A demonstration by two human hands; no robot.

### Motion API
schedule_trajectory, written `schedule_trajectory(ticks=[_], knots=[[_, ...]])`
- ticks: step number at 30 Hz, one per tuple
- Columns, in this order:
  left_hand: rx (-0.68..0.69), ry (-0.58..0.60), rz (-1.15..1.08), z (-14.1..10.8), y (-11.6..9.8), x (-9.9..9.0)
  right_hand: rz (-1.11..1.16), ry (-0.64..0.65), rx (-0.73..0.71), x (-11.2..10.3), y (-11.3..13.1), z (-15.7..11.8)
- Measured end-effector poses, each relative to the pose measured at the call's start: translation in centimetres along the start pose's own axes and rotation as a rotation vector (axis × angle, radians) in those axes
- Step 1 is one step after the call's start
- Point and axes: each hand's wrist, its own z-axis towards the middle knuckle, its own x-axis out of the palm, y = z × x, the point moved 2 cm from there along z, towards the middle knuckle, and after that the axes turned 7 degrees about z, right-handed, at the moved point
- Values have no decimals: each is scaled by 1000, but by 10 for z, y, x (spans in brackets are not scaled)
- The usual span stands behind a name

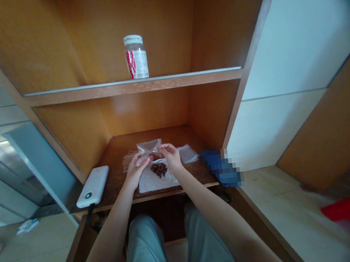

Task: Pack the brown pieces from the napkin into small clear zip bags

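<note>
Between my hands is a small clear plastic bag (pixel 149 146), raised over the shelf. My left hand (pixel 136 166) closes on the bag's lower left side, and my right hand (pixel 171 157) pinches its right edge. Just below them, a small heap of dark reddish-brown pieces (pixel 159 170) rests on a white sheet (pixel 151 184); their exact kind is too small to tell. To the right of my right hand lie flat clear bags (pixel 188 154). More clear plastic (pixel 128 161) shows behind my left hand, partly hidden.
A white power bank (pixel 93 186) with a black cable lies at the shelf's left end. At the right end is a dark blue item (pixel 221 168), partly blurred out. On the upper shelf stands a clear jar (pixel 136 58) with a white lid.
</note>
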Motion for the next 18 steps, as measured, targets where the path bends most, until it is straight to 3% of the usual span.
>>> schedule_trajectory(ticks=[4, 11, 18], knots=[[-38, -58, 25, 1, 5, -7, -43, 44, -50, -9, -1, 11], [-41, 0, 77, -2, 6, -5, -62, 20, -74, -25, -25, 10], [-87, 54, 305, -9, 12, -6, -95, -30, -106, -30, -23, 8]])
